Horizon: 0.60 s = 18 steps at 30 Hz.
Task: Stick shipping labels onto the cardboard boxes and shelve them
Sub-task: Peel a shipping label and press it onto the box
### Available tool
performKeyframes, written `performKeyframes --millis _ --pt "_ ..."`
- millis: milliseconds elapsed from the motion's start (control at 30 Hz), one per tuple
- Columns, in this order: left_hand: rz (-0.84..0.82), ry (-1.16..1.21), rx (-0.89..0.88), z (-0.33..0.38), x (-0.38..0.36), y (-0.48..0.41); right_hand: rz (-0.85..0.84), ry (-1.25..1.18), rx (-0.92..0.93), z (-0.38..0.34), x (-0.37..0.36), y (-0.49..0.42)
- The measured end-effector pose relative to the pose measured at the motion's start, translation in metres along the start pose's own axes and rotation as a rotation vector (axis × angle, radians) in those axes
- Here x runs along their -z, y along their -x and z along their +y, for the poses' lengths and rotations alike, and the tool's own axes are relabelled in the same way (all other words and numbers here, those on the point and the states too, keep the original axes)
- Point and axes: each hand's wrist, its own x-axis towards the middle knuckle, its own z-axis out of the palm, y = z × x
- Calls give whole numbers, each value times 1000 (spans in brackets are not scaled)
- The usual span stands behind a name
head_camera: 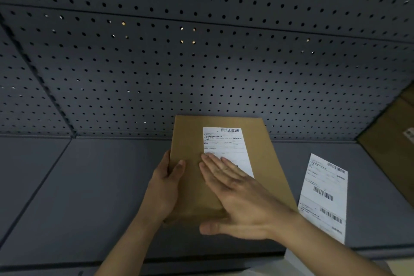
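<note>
- flat brown cardboard box: matt kraft board, smooth, no sheen
- white rectangular paper label on its top: smooth paper, black print
- white strip of paper labels: same smooth paper, lies flat
- grey shelf board: matt, even, looks like painted metal
- dark grey perforated back panel: matt sheet metal, round holes
- second brown cardboard box, far right: matt board

The right hand covers the lower part of the label on the cardboard box; the print is too small to read. The fingers of the left hand are hidden behind the box's left side. Far right of it, a second box is cut off.
</note>
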Motion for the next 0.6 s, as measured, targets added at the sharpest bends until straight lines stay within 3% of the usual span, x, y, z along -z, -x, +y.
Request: performKeyframes --millis 367,600 --pt "9 7 15 -1 2 2 39 -18 -269 38 -10 31" --pt "-38 32 78 9 7 4 379 -466 -530 57 -20 60"
